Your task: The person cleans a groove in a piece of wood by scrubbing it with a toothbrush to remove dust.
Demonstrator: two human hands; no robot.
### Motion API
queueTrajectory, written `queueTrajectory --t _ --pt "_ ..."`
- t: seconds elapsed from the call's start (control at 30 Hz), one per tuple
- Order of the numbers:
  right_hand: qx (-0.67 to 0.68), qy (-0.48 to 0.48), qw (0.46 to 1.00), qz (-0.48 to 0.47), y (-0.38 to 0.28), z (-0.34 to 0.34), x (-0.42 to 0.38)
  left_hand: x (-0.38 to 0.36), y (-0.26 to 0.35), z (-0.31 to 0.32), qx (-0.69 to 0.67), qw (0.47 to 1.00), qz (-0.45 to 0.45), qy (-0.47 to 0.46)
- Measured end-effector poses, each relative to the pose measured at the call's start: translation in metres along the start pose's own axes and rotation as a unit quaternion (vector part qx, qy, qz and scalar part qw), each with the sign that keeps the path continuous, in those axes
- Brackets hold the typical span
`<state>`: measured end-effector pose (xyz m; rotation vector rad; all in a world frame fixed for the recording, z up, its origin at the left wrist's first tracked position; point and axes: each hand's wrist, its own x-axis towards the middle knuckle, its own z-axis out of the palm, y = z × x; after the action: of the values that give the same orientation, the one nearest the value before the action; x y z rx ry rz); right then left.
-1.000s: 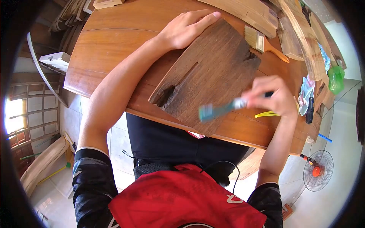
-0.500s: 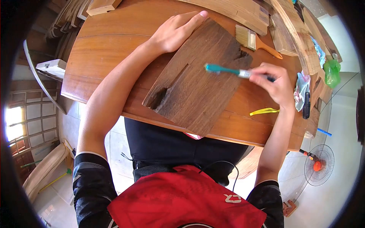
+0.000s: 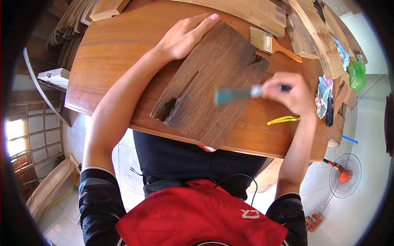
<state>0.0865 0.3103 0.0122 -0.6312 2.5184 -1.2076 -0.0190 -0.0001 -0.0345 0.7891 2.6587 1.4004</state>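
A dark brown wooden board (image 3: 213, 82) lies slanted on the orange-brown table, with a hollow near its lower left corner and a notch at its right edge. My left hand (image 3: 184, 36) rests against the board's upper left edge, thumb at its top corner; whether its fingers grip the edge is partly hidden. My right hand (image 3: 290, 92) is closed around the handle of a green tool (image 3: 233, 96), which is blurred and reaches over the board's right half. Beyond the board's upper right edge lies a wide paintbrush (image 3: 266, 42) with an orange handle.
A yellow strip (image 3: 283, 120) lies beside my right wrist. Light wooden planks (image 3: 246, 14) line the table's far and right sides. At the right are a crumpled cloth (image 3: 324, 94), a black object (image 3: 329, 111), a green plastic bag (image 3: 356, 76) and a fan (image 3: 344, 176).
My right hand has moved slightly down with the green tool, whose head now sits lower and is blurred. The whole view has shifted slightly; my left hand keeps its place on the board.
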Motion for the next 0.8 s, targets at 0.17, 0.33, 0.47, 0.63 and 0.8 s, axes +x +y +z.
queueTrajectory --t 0.17,0.33,0.47,0.63,0.8 --pt "-0.013 0.027 1.0 0.008 0.002 0.003 0.0 0.001 0.002 -0.001 -0.007 1.0 0.004 0.002" --pt "-0.028 0.113 0.993 0.025 0.001 0.011 0.004 0.0 0.001 -0.001 -0.012 1.0 -0.018 -0.013" --pt "-0.005 0.283 0.959 0.022 -0.004 0.025 0.013 0.0 0.006 -0.005 -0.002 0.999 -0.026 -0.027" --pt "0.037 0.078 0.993 -0.085 -0.006 0.023 0.006 -0.001 0.009 -0.007 -0.028 0.998 -0.04 -0.026" --pt "0.021 0.243 0.969 -0.023 -0.001 0.022 0.01 0.0 0.006 -0.003 -0.051 0.999 -0.018 -0.005"
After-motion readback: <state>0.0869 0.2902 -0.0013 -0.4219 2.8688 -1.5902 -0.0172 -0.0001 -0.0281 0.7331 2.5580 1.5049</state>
